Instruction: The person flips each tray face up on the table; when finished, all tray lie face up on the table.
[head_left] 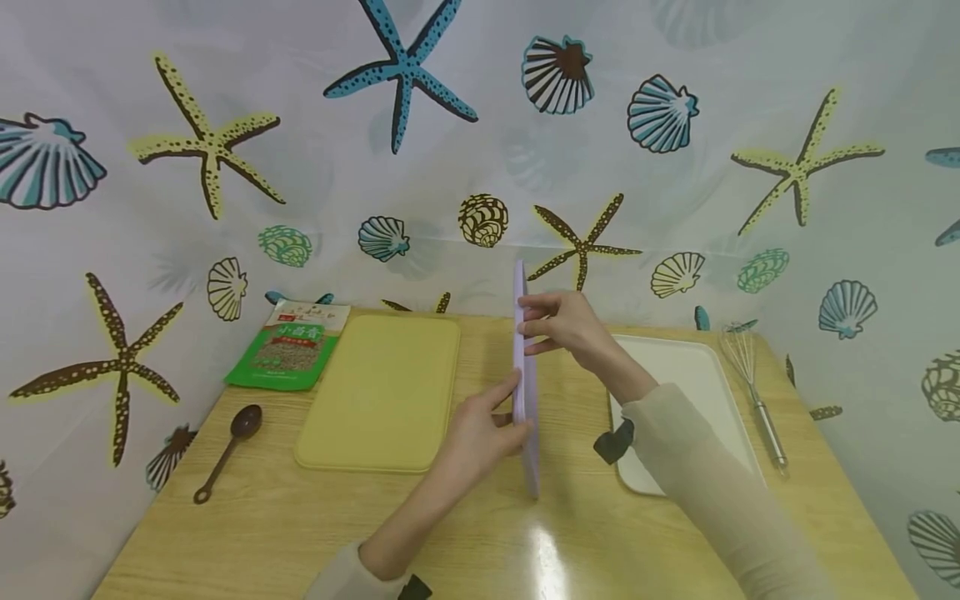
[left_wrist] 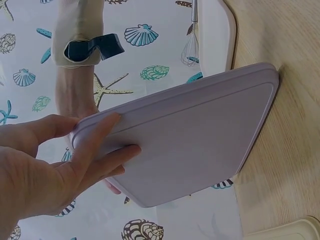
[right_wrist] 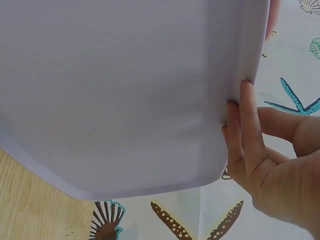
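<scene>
Head view: the curtain (head_left: pixel 450 171), a thin-looking cloth printed with starfish and shells, fills the upper frame. Across the lower frame runs the desk (head_left: pixel 247 533), pale wood grain with a glossy streak at bottom centre.

At frame centre the lilac tray (left_wrist: pixel 200 125) stands on edge, its lower edge seemingly on the desk. Held only along the upper edge, it could swing or tip if the fingers slacken, and its foot might skid on that smooth surface. Toppling rightward, it could knock the white tray (head_left: pixel 720 408), right of centre; leftward, the yellow tray (head_left: pixel 382 392), left of centre. All three look like stiff moulded plastic, flat with rounded corners; the lilac one is matt, with a raised lip.

The left hand (head_left: pixel 476 429) has its grip clamped on the near stretch of that rim, thumb opposing fingers; the right hand (head_left: pixel 570 325), higher in the frame, pinches the lip likewise. Uneven squeezing might twist the tray.

Far left lies the packet (head_left: pixel 288 346), soft, green and white; far right, the whisk (head_left: pixel 759 408), wire loops on a metal handle; lower left, the spoon (head_left: pixel 225 456), smooth and dark brown.
</scene>
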